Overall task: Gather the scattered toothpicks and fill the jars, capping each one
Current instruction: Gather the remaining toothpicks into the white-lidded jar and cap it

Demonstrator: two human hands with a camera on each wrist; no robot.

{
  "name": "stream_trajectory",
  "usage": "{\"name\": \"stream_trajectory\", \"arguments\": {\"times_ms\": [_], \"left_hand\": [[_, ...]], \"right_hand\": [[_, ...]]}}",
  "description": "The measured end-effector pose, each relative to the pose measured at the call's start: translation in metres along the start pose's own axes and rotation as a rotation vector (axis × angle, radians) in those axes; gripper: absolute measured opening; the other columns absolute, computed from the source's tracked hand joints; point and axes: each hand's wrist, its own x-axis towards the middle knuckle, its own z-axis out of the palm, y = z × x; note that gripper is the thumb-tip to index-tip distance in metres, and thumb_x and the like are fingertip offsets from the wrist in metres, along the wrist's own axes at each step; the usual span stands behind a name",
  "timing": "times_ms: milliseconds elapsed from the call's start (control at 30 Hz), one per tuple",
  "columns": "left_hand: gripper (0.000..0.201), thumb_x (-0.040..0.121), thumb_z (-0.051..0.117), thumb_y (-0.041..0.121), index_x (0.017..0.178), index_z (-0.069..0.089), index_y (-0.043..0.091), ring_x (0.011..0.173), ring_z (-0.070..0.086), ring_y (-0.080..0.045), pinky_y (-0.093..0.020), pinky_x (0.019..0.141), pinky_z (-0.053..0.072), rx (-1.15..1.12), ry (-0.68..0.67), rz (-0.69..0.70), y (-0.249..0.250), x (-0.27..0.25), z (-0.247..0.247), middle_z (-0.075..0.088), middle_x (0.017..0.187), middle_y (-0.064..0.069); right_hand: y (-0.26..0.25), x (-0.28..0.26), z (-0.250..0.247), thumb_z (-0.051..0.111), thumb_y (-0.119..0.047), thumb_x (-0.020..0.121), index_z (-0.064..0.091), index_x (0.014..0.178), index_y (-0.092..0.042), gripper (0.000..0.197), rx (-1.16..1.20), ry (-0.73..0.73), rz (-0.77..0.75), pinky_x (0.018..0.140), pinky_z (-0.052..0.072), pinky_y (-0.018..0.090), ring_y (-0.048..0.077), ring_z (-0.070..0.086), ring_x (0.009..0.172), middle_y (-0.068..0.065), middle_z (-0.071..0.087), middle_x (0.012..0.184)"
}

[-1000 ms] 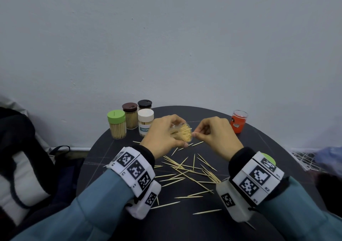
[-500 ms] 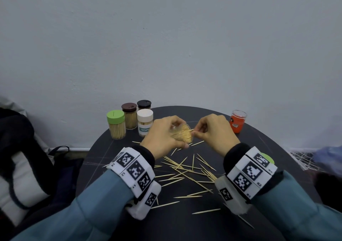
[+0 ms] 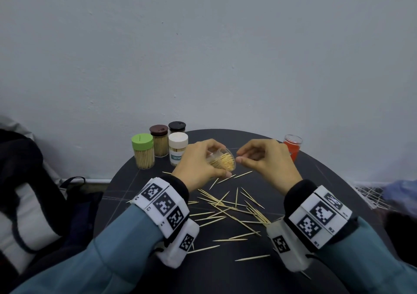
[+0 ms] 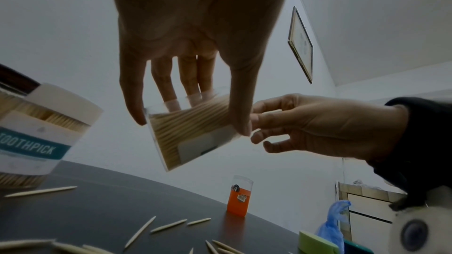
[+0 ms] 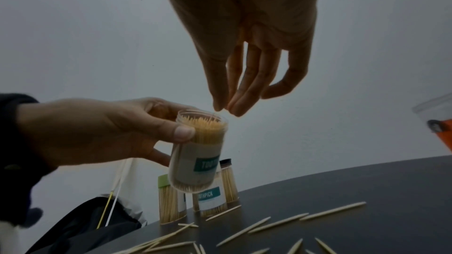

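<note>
Left hand [image 3: 198, 167] gripping open jar [image 3: 223, 161] at frame centre, right hand [image 3: 265, 160] pinched (contents unclear): best keeping jar tilted, feeding remaining toothpicks [image 3: 228, 208] from bench [image 3: 225, 271] points-aligned.

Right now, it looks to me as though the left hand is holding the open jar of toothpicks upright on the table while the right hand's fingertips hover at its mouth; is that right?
Not quite: the left hand holds the open jar lifted off the table and tilted, not standing on it, as the right wrist view shows. The rest holds: the right hand has its fingertips at the jar's mouth.
</note>
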Motion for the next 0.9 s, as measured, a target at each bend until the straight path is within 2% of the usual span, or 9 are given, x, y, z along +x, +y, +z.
{"name": "stream_trajectory", "arguments": {"times_ms": [167, 267, 333, 467, 567, 700, 767, 833, 900], "left_hand": [[0.053, 0.06, 0.087, 0.023, 0.107, 0.062, 0.022, 0.098, 0.057, -0.009, -0.015, 0.073, 0.044, 0.012, -0.005, -0.01, 0.0, -0.001, 0.002, 0.064, 0.104, 0.005], [0.054, 0.06, 0.087, 0.023, 0.108, 0.062, 0.022, 0.097, 0.057, -0.008, -0.012, 0.07, 0.042, 0.016, 0.002, -0.015, -0.001, -0.001, 0.001, 0.064, 0.104, 0.004], [0.054, 0.061, 0.087, 0.023, 0.109, 0.062, 0.021, 0.097, 0.057, -0.009, -0.016, 0.072, 0.044, 0.009, 0.002, -0.017, -0.001, 0.0, 0.001, 0.064, 0.105, 0.003], [0.055, 0.06, 0.087, 0.023, 0.109, 0.063, 0.02, 0.098, 0.058, -0.011, -0.022, 0.078, 0.048, 0.002, -0.015, -0.014, 0.002, -0.001, 0.002, 0.065, 0.105, 0.002], [0.054, 0.061, 0.087, 0.022, 0.11, 0.062, 0.02, 0.096, 0.057, -0.009, -0.015, 0.071, 0.044, -0.006, -0.014, -0.016, 0.001, -0.002, 0.0, 0.064, 0.106, 0.003], [0.054, 0.062, 0.086, 0.021, 0.11, 0.062, 0.018, 0.09, 0.053, -0.005, -0.005, 0.061, 0.039, -0.019, 0.026, -0.03, 0.0, -0.001, -0.006, 0.062, 0.105, 0.005], [0.054, 0.063, 0.086, 0.021, 0.111, 0.062, 0.018, 0.09, 0.053, -0.005, -0.005, 0.06, 0.039, -0.025, 0.04, -0.038, -0.001, 0.0, -0.007, 0.06, 0.104, 0.005], [0.054, 0.063, 0.085, 0.021, 0.111, 0.061, 0.018, 0.093, 0.053, -0.007, -0.007, 0.063, 0.037, -0.022, 0.044, -0.044, -0.001, 0.001, -0.008, 0.06, 0.105, 0.004], [0.054, 0.064, 0.085, 0.022, 0.112, 0.061, 0.019, 0.095, 0.054, -0.008, -0.009, 0.064, 0.037, -0.019, 0.039, -0.049, -0.001, 0.001, -0.007, 0.06, 0.107, 0.004]], "right_hand": [[0.0, -0.001, 0.012, 0.073, -0.017, 0.077, 0.073, 0.082, -0.014, 0.006, -0.015, -0.056, -0.004, 0.062, 0.047, 0.006, 0.002, 0.06, 0.065, 0.0, 0.07, 0.074], [0.001, -0.002, 0.01, 0.073, -0.017, 0.078, 0.072, 0.082, -0.016, 0.004, 0.004, 0.002, -0.014, 0.063, 0.048, 0.007, 0.002, 0.062, 0.067, -0.004, 0.068, 0.072], [0.001, -0.003, 0.006, 0.073, -0.017, 0.078, 0.071, 0.08, -0.018, 0.004, 0.03, 0.042, -0.025, 0.062, 0.047, 0.006, 0.001, 0.062, 0.068, -0.009, 0.066, 0.071], [0.001, -0.003, 0.009, 0.074, -0.018, 0.077, 0.072, 0.08, -0.019, 0.003, -0.013, -0.066, -0.038, 0.062, 0.049, 0.009, 0.001, 0.062, 0.066, -0.007, 0.067, 0.07], [0.003, -0.001, 0.01, 0.072, -0.019, 0.079, 0.072, 0.082, -0.019, 0.003, -0.01, -0.07, -0.049, 0.063, 0.049, 0.011, 0.002, 0.063, 0.067, -0.006, 0.068, 0.073], [0.015, 0.011, 0.004, 0.065, -0.016, 0.085, 0.07, 0.09, -0.018, 0.007, -0.057, -0.021, -0.008, 0.063, 0.044, 0.004, 0.006, 0.062, 0.075, -0.003, 0.069, 0.085], [0.027, 0.019, 0.004, 0.058, -0.009, 0.089, 0.065, 0.11, -0.016, 0.023, -0.227, -0.207, 0.047, 0.076, 0.041, 0.002, 0.008, 0.06, 0.095, 0.0, 0.067, 0.109], [0.037, 0.024, 0.008, 0.047, -0.001, 0.092, 0.046, 0.134, -0.016, 0.044, -0.418, -0.496, 0.145, 0.098, 0.037, 0.016, 0.015, 0.049, 0.123, 0.003, 0.05, 0.136], [0.042, 0.027, 0.014, 0.038, 0.005, 0.092, 0.029, 0.145, -0.019, 0.059, -0.557, -0.67, 0.205, 0.109, 0.029, 0.027, 0.02, 0.034, 0.136, 0.004, 0.034, 0.149]]}}
